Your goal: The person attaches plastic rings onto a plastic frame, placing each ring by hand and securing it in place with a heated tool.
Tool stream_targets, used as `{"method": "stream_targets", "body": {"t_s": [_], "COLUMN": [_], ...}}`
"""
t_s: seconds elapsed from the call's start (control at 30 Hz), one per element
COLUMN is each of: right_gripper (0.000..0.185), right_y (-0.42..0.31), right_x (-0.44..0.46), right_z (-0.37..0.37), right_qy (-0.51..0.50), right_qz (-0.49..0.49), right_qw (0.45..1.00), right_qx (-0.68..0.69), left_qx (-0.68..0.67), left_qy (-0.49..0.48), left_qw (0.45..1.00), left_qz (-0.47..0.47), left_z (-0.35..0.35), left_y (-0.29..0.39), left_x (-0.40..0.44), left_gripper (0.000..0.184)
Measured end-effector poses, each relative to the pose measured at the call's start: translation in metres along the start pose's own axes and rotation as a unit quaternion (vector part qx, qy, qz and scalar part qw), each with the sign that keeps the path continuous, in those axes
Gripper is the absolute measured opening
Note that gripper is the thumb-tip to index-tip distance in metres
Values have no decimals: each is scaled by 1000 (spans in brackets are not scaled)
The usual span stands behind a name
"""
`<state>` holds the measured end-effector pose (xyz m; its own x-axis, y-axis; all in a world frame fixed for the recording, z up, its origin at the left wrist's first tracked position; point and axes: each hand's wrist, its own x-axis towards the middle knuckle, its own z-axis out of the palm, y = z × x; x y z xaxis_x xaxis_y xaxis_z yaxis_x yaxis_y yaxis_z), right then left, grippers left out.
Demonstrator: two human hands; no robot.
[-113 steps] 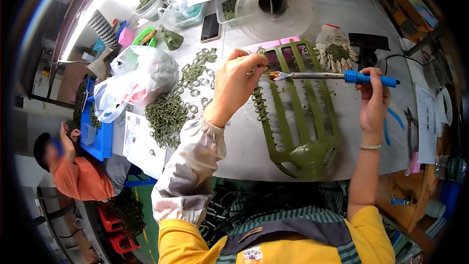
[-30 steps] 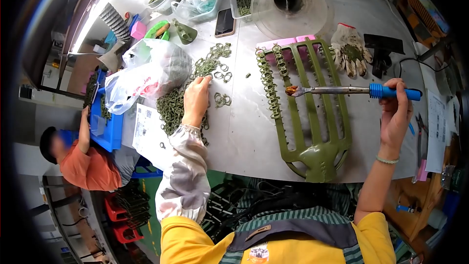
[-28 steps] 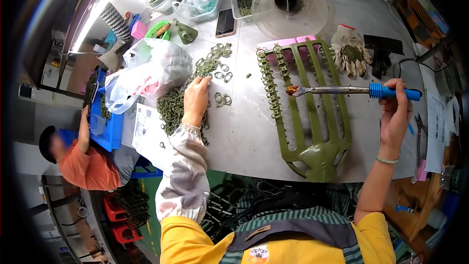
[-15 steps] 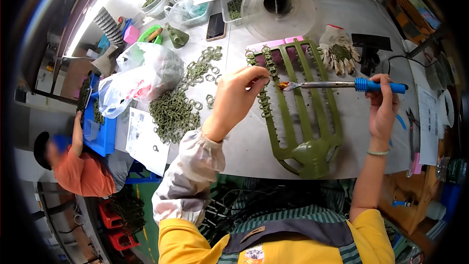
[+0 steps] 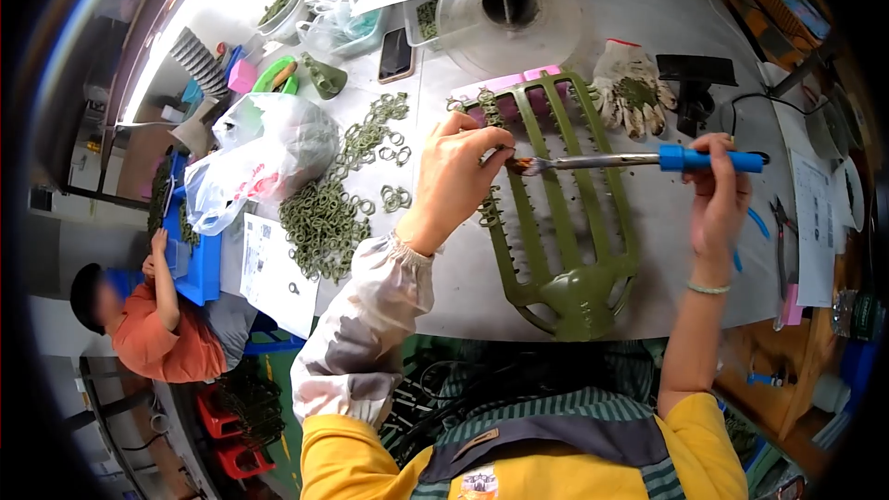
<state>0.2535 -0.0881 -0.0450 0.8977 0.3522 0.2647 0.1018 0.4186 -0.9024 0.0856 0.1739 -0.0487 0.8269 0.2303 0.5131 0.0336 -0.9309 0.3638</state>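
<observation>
My right hand (image 5: 718, 194) grips the blue handle of a brush (image 5: 607, 161) with a long metal shaft. Its stained bristle tip lies over the left part of an olive-green rack (image 5: 593, 213), close to my left fingertips. My left hand (image 5: 463, 167) is closed in a pinch at the rack's left bars; whatever sits between finger and thumb is hidden. Small green rings (image 5: 491, 111) hang on pegs of the left bars, partly covered by that hand. A pile of similar loose rings (image 5: 324, 227) lies to the left on the table.
A clear plastic bag (image 5: 269, 157), a phone (image 5: 396, 56) and a round clear tub (image 5: 509, 14) lie beyond my hands. A dirty glove (image 5: 634, 93) and a black stand (image 5: 694, 88) are back right; pliers (image 5: 782, 222) lie right. A co-worker (image 5: 171, 333) sits left beside a blue tray (image 5: 199, 264).
The whole view has shifted slightly. My left fingers have moved a little right and down along the rack, the brush tip staying near them. The co-worker's arm has moved lower.
</observation>
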Motion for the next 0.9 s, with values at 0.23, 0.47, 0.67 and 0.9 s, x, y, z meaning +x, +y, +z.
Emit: {"method": "stream_targets", "body": {"t_s": [0.23, 0.47, 0.67, 0.9], "right_gripper": [22, 22, 21, 23], "right_y": [-13, -17, -21, -20], "right_x": [-1, -4, -5, -6], "right_z": [-5, -1, -1, -3], "right_qy": [9, 6, 0, -4], "right_qz": [12, 9, -2, 4], "right_qw": [1000, 1000, 1000, 1000], "right_qx": [2, 13, -5, -14], "left_qx": [-175, 193, -226, -254], "left_qy": [129, -9, 114, 7], "left_qw": [950, 977, 893, 946], "left_qz": [-223, -86, -372, -202], "left_z": [-22, -16, -35, -61], "left_y": [-62, -133, -116, -5], "left_x": [-10, -72, -67, -34], "left_gripper": [13, 21, 15, 15]}}
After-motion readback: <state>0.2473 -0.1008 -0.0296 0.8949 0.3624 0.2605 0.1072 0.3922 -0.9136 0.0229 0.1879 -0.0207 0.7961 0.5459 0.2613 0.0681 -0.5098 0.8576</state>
